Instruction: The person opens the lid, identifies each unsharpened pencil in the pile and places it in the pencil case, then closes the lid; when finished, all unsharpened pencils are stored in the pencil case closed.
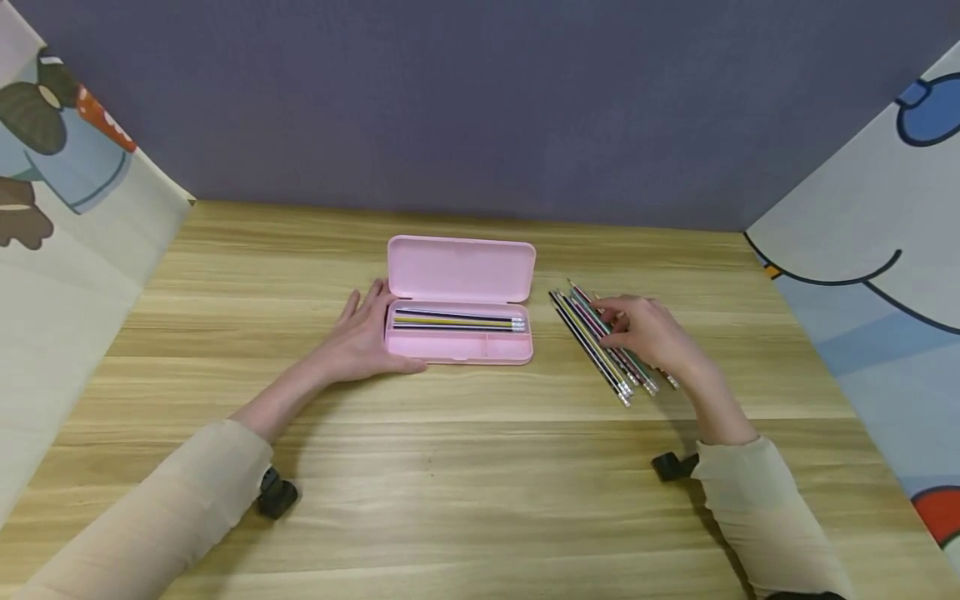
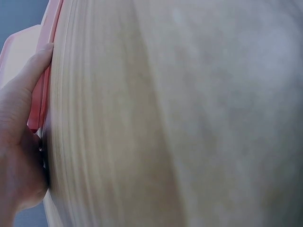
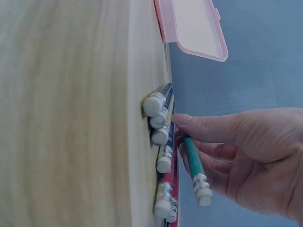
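Observation:
A pink pencil case (image 1: pixel 459 363) lies with its lid raised, several striped pencils (image 1: pixel 457 320) in its rear compartment. At its left end rests my left hand (image 1: pixel 367 337), fingers spread and fairly straight, thumb along the front wall. In the left wrist view that thumb (image 2: pixel 35 66) touches the case's side (image 2: pixel 41 90). To the right of the case lies a loose pile of striped pencils (image 1: pixel 600 350). Over this pile, my right hand (image 1: pixel 648 333) pinches a green pencil (image 3: pixel 192 156) between thumb and fingers. Its eraser end stands apart from the others; its tip is hidden.
The case's front compartment (image 1: pixel 442 343) has a small divider near its right end. A wooden table (image 1: pixel 450 483) lies under everything, with a dark grey panel (image 1: pixel 480 108) behind it. Panels with cartoon pictures flank both sides.

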Action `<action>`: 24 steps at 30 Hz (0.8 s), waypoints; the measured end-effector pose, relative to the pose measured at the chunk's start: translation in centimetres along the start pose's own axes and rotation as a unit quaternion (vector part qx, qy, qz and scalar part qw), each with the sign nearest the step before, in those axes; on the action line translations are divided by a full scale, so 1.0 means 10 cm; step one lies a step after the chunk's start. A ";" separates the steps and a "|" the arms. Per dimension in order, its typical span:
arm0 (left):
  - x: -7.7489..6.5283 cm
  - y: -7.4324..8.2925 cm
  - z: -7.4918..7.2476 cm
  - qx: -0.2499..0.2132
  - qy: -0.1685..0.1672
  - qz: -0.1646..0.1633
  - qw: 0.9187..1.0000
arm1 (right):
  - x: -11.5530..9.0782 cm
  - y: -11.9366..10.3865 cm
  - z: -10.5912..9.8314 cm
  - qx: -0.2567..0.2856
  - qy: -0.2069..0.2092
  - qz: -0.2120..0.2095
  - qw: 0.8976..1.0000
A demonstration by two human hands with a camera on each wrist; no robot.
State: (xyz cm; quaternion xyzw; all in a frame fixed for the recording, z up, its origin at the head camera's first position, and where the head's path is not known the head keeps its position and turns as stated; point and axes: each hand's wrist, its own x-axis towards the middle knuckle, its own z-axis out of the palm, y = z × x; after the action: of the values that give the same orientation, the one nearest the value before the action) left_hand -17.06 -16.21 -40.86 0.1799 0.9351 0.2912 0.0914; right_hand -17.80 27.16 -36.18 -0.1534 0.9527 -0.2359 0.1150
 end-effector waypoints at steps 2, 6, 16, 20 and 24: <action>0.00 0.00 0.00 0.001 -0.003 -0.001 1.000 | -0.01 0.00 -0.01 0.004 0.009 -0.002 1.000; 0.00 0.00 -0.01 0.000 -0.008 -0.003 1.000 | -0.02 -0.01 -0.05 0.009 0.034 -0.005 0.999; 0.02 0.03 0.01 -0.005 -0.005 0.009 1.000 | -0.05 -0.07 -0.12 0.040 0.142 -0.026 0.989; 0.02 0.03 0.00 -0.007 -0.007 0.005 1.000 | 0.06 -0.30 -0.15 0.101 0.198 -0.053 0.974; 0.00 0.00 -0.02 -0.003 -0.009 -0.003 1.000 | 0.27 -0.64 -0.12 0.155 0.228 -0.105 0.956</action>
State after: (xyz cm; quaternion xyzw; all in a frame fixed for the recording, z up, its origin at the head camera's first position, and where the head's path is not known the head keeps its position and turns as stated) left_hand -17.13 -16.31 -40.64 0.1796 0.9339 0.2923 0.1009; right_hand -19.17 21.33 -32.44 -0.1751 0.8837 -0.4204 -0.1079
